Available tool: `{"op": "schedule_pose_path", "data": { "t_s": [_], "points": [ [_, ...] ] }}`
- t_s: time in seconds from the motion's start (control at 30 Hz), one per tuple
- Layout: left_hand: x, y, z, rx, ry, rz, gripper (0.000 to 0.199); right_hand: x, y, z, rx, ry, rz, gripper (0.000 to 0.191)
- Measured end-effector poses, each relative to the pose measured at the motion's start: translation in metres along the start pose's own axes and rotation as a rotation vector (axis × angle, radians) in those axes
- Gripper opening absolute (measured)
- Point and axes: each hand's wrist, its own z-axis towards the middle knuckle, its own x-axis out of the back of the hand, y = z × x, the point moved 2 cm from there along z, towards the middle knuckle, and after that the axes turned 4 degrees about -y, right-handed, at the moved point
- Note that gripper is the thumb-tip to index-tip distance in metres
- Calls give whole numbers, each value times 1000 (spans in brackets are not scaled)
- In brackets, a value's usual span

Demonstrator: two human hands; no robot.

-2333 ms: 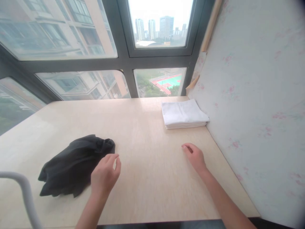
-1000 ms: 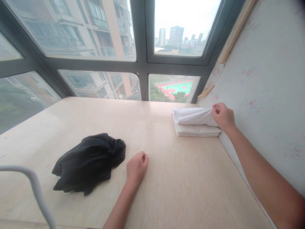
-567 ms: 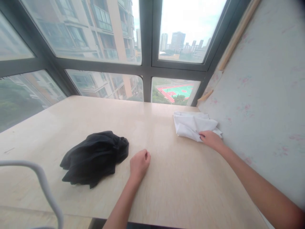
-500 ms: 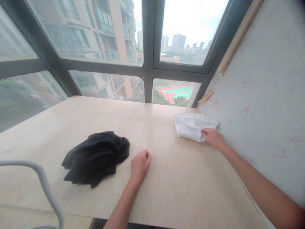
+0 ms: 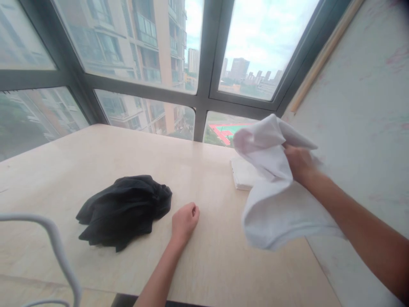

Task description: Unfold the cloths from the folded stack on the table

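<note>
So the white cloth (image 5: pixel 271 192) is all floppy and crumpled, bunched into soft folds up top and drooping in a wide curve below, with a faint pinkish tint in one fold. It's been picked up in the right hand (image 5: pixel 298 164), clamped on it, and is held above the tabletop (image 5: pixel 217 256) towards the right edge. The hands are kept well apart: the left hand (image 5: pixel 184 221) is loosely curled near the middle of the tabletop, just beside the black cloth (image 5: pixel 126 209), which is left heaped and wrinkled over on the left half.

The right fingertips are mostly covered by fabric, and the hand and the cloth's outer end are blurred. Part of the white stack (image 5: pixel 241 172) near the far right corner is hidden too, so its layers can't really be counted. The grey tube (image 5: pixel 56 238) is cut off at the left side of the view.

The tabletop is pale and wood-look, bordered at its far edge by dark window frames (image 5: pixel 203 102) and along its right edge by a flowery wall (image 5: pixel 367 128). Outside, a red-and-green court (image 5: pixel 230 128) can be seen, partly blocked by the cloth.
</note>
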Motion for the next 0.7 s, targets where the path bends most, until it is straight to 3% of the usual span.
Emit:
{"op": "schedule_pose_path", "data": {
  "t_s": [0.03,0.07,0.13,0.2,0.3,0.4,0.47,0.5,0.6,0.63,0.7],
  "points": [
    [0,-1,0,-3,2,-4,28,-3,-7,-7,48,2,7,22],
    [-1,-1,0,-5,5,-9,28,0,-12,-13,75,83,16,21],
    [-2,-2,-1,-10,13,-22,28,15,-20,-21,110,276,31,20],
    [-3,-3,-1,-11,23,-37,29,34,-29,-25,98,371,75,19],
    [-3,-4,0,-15,41,-71,28,41,-44,-25,79,287,222,18],
    [-2,-4,0,-19,66,-120,29,16,-60,-35,22,161,438,17],
    [-1,-5,0,-25,87,-165,29,-10,-69,-50,-58,10,596,20],
    [0,-6,0,-32,98,-191,30,-23,-74,-60,-75,-129,678,21],
    [1,-8,0,-64,126,-270,31,-53,-89,-92,41,-721,910,24],
    [1,-8,-1,-76,132,-292,31,-59,-90,-103,77,-863,975,25],
    [3,-6,-4,-101,138,-335,32,-70,-81,-122,7,-937,1091,31]
  ]
}}
